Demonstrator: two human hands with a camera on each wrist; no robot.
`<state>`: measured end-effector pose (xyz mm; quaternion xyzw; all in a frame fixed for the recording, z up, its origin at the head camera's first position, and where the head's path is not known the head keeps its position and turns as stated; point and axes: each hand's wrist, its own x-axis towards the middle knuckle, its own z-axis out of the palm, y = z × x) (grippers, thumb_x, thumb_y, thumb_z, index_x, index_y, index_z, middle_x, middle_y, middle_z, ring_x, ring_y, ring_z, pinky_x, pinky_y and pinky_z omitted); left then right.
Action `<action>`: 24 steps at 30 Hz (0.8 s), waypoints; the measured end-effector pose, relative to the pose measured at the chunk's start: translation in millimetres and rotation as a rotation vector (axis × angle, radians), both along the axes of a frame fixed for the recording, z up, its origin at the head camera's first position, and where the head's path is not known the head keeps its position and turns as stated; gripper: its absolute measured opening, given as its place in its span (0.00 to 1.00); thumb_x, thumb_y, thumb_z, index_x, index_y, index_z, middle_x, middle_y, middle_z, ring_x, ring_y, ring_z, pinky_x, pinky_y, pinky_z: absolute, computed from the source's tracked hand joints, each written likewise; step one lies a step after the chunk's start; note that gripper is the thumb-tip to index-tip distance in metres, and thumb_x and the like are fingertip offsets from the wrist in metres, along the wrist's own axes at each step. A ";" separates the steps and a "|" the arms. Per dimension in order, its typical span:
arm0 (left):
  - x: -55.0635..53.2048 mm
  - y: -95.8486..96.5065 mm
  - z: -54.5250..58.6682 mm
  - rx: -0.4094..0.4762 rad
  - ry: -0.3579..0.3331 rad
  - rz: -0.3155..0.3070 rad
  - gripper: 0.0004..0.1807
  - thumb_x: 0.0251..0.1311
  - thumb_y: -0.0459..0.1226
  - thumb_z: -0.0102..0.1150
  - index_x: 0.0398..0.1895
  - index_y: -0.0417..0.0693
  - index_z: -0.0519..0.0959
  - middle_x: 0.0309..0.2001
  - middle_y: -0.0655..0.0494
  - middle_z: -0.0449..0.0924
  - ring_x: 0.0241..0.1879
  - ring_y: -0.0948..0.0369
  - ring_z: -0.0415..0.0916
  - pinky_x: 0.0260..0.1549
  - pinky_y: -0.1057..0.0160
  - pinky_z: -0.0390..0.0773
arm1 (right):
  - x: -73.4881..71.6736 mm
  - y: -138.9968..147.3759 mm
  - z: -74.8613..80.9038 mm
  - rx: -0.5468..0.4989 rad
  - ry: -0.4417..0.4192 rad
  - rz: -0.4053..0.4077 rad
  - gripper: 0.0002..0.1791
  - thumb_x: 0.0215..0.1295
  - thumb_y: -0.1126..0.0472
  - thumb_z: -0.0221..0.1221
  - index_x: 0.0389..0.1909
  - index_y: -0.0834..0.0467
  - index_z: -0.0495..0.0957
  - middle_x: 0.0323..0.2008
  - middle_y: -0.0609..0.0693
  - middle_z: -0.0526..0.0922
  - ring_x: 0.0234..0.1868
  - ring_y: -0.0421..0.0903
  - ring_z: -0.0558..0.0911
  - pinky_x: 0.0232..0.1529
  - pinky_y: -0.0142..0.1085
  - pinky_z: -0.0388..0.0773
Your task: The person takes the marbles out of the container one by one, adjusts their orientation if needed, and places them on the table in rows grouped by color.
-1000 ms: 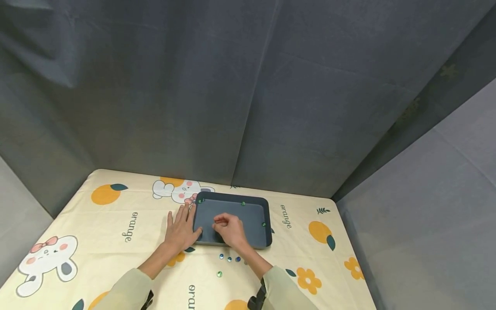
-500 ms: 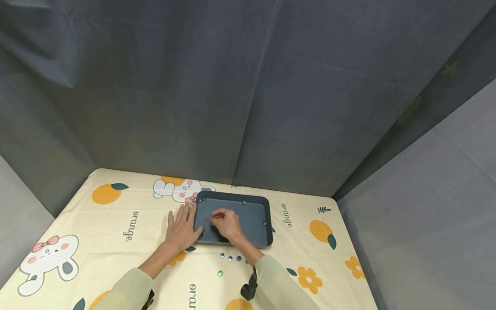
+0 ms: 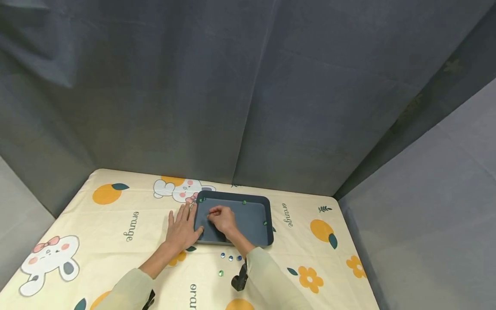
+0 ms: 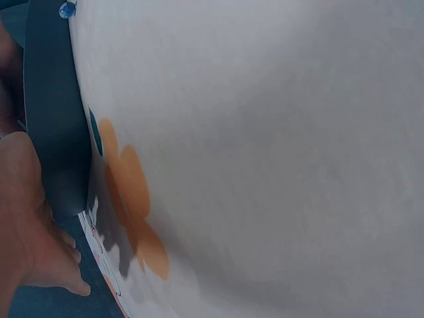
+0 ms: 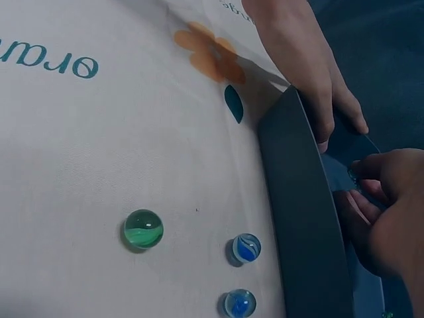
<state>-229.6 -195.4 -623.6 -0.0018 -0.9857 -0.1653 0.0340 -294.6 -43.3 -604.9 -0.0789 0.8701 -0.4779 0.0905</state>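
My left hand (image 3: 181, 230) lies with spread fingers at the left rim of a dark grey tray (image 3: 252, 215), its thumb over the front left corner. Over the tray's left half, my right hand (image 3: 224, 219) pinches a small glass marble (image 5: 353, 174) between thumb and fingertips; only a greenish glint of it shows in the right wrist view. Inside the tray, a green marble (image 3: 244, 202) sits by the far wall and another green marble (image 3: 265, 223) near the right wall. Two small marbles (image 3: 201, 200) lie in the far left corner.
In front of the tray, on the patterned tablecloth (image 3: 147, 258), lie several marbles: a large green marble (image 5: 143, 229), a blue swirled marble (image 5: 247, 248) and a second blue marble (image 5: 239, 303) among them. Grey curtains (image 3: 174, 107) hang behind and beside the table.
My right hand has moved left across the tray, nearer to my left hand, still pinching. The left hand and the marbles on the cloth have stayed put.
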 end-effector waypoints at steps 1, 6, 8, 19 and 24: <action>-0.2 0.3 0.3 -0.001 0.001 0.000 0.48 0.65 0.52 0.60 0.78 0.37 0.51 0.76 0.34 0.48 0.75 0.40 0.44 0.68 0.31 0.38 | -0.6 -0.6 -0.2 0.000 -0.003 -0.003 0.07 0.60 0.65 0.69 0.39 0.61 0.86 0.27 0.43 0.84 0.28 0.37 0.81 0.30 0.31 0.77; 0.3 0.9 1.9 -0.005 -0.007 0.004 0.48 0.65 0.52 0.59 0.78 0.38 0.50 0.76 0.34 0.48 0.75 0.40 0.44 0.68 0.32 0.37 | -4.7 -5.6 -3.1 0.029 0.001 0.000 0.07 0.60 0.64 0.70 0.39 0.60 0.87 0.27 0.42 0.84 0.28 0.35 0.81 0.32 0.31 0.78; 0.6 0.5 2.4 -0.009 -0.011 0.005 0.48 0.65 0.53 0.59 0.78 0.38 0.50 0.76 0.34 0.48 0.75 0.40 0.44 0.68 0.32 0.37 | -6.8 -8.8 -3.8 0.041 0.012 0.006 0.07 0.60 0.64 0.70 0.39 0.59 0.87 0.27 0.42 0.85 0.28 0.36 0.81 0.33 0.31 0.78; 0.5 -1.3 0.7 -0.001 -0.014 0.016 0.48 0.65 0.52 0.60 0.78 0.38 0.51 0.76 0.34 0.48 0.75 0.40 0.44 0.68 0.32 0.37 | -19.7 -24.9 -4.3 0.068 0.028 0.002 0.08 0.62 0.62 0.69 0.40 0.60 0.87 0.29 0.43 0.86 0.30 0.36 0.83 0.35 0.32 0.80; -1.3 -1.0 1.0 -0.001 -0.009 0.007 0.48 0.64 0.52 0.61 0.78 0.38 0.52 0.76 0.34 0.49 0.75 0.40 0.45 0.68 0.32 0.39 | -23.0 -27.0 -6.0 0.074 0.036 0.008 0.09 0.63 0.61 0.68 0.42 0.60 0.87 0.32 0.44 0.87 0.33 0.37 0.84 0.37 0.32 0.81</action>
